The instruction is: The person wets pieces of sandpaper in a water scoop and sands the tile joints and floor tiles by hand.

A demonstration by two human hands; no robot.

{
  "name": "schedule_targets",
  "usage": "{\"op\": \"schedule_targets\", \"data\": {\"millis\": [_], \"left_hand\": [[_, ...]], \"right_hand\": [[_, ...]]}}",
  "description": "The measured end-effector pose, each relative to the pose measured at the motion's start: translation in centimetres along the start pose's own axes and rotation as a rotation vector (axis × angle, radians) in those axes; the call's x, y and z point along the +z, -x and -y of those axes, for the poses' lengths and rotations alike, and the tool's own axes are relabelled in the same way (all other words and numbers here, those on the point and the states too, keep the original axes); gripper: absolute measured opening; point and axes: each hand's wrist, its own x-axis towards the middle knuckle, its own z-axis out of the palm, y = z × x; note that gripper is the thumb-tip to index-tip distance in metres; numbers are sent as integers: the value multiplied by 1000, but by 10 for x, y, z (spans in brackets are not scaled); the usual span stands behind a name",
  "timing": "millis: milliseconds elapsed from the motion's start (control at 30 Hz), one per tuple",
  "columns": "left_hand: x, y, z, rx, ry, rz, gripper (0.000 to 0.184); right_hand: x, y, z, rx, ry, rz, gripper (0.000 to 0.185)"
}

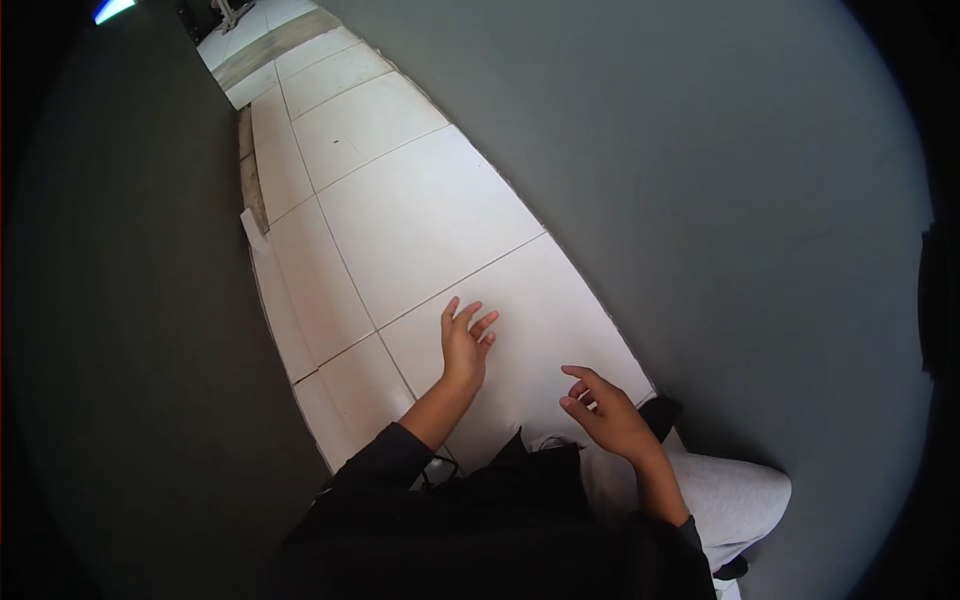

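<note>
My left hand (465, 340) is raised over the white floor tiles, its fingers spread and loosely curved, with nothing in it. To its right, my right hand (600, 408) hovers above my lap near the right wall. Its fingers are bent but apart, and no object shows between them. The two hands do not touch each other. Dark sleeves cover both upper forearms. Below them are my black top (480, 540) and a light grey trouser leg (735, 495), bent at the knee.
White tiled floor (420, 190) runs away as a narrow passage between a dark left wall (130, 300) and a grey right wall (700, 180). Along the left edge, a strip of tile is broken away (250, 175). A grey band (275, 50) crosses the floor at the far end.
</note>
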Motion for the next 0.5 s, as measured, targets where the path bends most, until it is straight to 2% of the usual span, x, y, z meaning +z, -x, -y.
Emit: {"op": "schedule_targets", "data": {"millis": [67,167,267,300,367,500], "left_hand": [[38,36,31,-191,-13,156,49],[84,84,61,-301,-83,588,41],[116,121,70,-231,-271,1067,32],[127,133,72,-273,-290,1134,32],[145,157,75,-253,-471,1532,27],[172,230,94,-401,-604,1999,24]], "right_hand": [[-10,13,3,-22,-32,-97,41],[-32,53,8,17,-212,-342,37],[-44,112,-6,-67,-480,-671,34],[-47,136,-6,-82,-484,-786,32],[-44,183,-11,-87,-497,-986,29],[-13,275,-24,-85,-576,-1379,25]]}}
